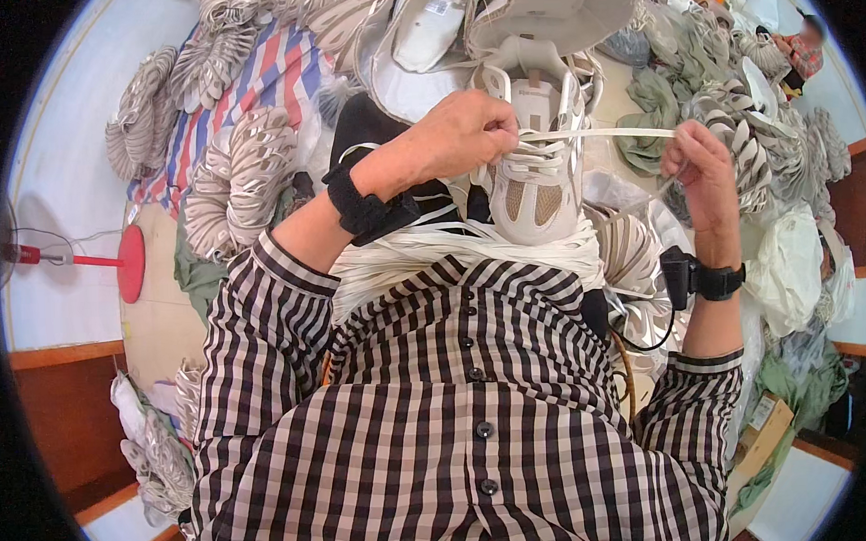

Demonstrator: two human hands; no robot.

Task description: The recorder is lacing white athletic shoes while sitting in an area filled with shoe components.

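A beige and white sneaker [538, 205] sits in front of me, toe towards me, its upper part laced. From its eyelets a flat off-white shoelace [605, 132] runs taut to the right. My left hand [471, 131] is closed at the left side of the lacing, its fingertips pinched on the lace. Out to the right, my right hand [701, 161] is closed round the other end, and a loose tail hangs below it. A thick bundle of white laces [404, 262] lies across my lap beneath the shoe.
Strung bundles of beige shoe uppers [241, 182] lie on both sides, some on a striped cloth [288, 66]. Open beige pieces [558, 13] stand beyond the sneaker. At left is a red round-based stand [131, 264]; at right, a white plastic bag [786, 268]. Another person [805, 52] is far right.
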